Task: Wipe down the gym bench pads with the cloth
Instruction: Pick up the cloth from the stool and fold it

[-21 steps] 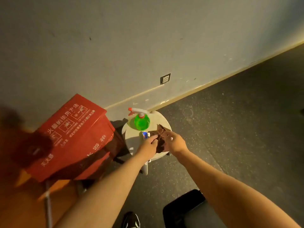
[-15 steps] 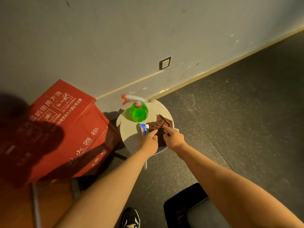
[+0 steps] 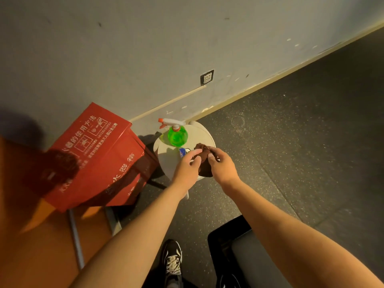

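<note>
A dark brown cloth (image 3: pixel 203 161) lies bunched on a small round white stool (image 3: pixel 166 161) by the wall. My left hand (image 3: pixel 187 169) and my right hand (image 3: pixel 222 165) both hold the cloth with curled fingers, one on each side. A green spray bottle (image 3: pixel 177 135) with a white and orange trigger stands at the back of the stool. The corner of a black bench pad (image 3: pixel 245 252) shows at the bottom, under my right forearm.
A red cardboard box (image 3: pixel 97 156) with white print sits on a metal frame to the left of the stool. A small blue and white item (image 3: pixel 182 151) lies on the stool. My black shoe (image 3: pixel 171 260) stands on the dark speckled floor (image 3: pixel 301 152).
The cloth has gone from spread and spiky to a rounded bunch between my hands. My fingers have closed further around it. The view has shifted slightly.
</note>
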`<state>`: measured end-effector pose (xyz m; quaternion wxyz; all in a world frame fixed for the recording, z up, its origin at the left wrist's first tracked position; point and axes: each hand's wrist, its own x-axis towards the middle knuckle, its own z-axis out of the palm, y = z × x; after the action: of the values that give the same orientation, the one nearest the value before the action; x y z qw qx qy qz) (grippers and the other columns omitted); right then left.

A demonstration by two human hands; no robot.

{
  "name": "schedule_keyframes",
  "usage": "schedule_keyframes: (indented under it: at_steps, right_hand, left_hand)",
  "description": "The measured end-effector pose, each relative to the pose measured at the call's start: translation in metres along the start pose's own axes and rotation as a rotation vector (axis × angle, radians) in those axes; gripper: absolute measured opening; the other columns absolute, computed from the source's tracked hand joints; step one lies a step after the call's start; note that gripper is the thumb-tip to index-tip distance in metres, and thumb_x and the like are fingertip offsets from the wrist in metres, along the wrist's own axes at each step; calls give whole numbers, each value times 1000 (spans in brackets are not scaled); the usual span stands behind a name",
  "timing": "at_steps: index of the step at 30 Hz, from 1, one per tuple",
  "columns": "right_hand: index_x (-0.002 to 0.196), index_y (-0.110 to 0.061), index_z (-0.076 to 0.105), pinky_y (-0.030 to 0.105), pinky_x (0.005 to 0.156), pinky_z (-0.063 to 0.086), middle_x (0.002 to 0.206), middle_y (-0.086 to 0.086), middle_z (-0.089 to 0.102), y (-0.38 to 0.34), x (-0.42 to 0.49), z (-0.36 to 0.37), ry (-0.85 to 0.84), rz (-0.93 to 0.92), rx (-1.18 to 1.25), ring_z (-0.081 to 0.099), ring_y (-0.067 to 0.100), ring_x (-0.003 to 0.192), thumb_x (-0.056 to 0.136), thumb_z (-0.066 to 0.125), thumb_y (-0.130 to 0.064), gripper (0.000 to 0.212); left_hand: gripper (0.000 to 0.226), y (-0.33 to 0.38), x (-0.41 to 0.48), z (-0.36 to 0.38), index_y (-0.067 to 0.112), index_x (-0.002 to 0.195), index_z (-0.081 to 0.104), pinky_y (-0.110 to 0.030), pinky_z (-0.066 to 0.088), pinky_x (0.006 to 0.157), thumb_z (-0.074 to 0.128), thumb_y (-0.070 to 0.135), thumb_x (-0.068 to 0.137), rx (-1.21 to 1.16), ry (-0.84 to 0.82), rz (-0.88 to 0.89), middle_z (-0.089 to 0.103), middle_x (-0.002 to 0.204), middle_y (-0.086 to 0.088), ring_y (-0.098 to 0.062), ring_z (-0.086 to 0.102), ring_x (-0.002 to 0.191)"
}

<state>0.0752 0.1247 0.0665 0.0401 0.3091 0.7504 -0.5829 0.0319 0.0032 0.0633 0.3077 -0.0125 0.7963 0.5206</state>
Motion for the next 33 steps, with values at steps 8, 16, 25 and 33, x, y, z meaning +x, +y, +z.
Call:
schedule_keyframes:
  at_steps: [8, 16, 25, 33]
  right_hand:
    - [121, -20, 66, 3, 65, 45, 108, -1, 65, -119, -152, -41, -128, -64, 8, 62, 8, 94, 92, 49, 2, 40]
    - [125, -22, 61, 32, 80, 60, 102, 0, 65, -176, -328, 1, -627, -102, -191, 67, 20, 97, 84, 53, 6, 50]
    - [114, -30, 60, 53, 81, 58, 102, 11, 69, -151, -549, 136, -1126, -392, -527, 70, 33, 92, 86, 65, -24, 30]
    - [139, -21, 51, 24, 75, 51, 130, 6, 58, -125, -775, 251, -1546, -741, -649, 61, 21, 111, 94, 57, -9, 47]
  left_hand:
    - [38, 83, -168, -53, 39, 122, 63, -26, 48, 100, 52, 9, 101, -61, 78, 71, 60, 130, 10, -6, 54, 120]
    - [48, 55, -392, -114, 32, 125, 65, -31, 50, 103, 51, -3, 96, -127, 390, 8, 58, 136, 3, -14, 55, 123]
    - [38, -45, -663, -160, 28, 112, 71, -16, 51, 69, 48, 1, 96, -367, 951, -178, 71, 97, 1, -13, 69, 86]
    - [39, -158, -878, -185, 32, 127, 65, -23, 52, 92, 41, 11, 105, -573, 1437, -280, 66, 121, 9, -5, 64, 107]
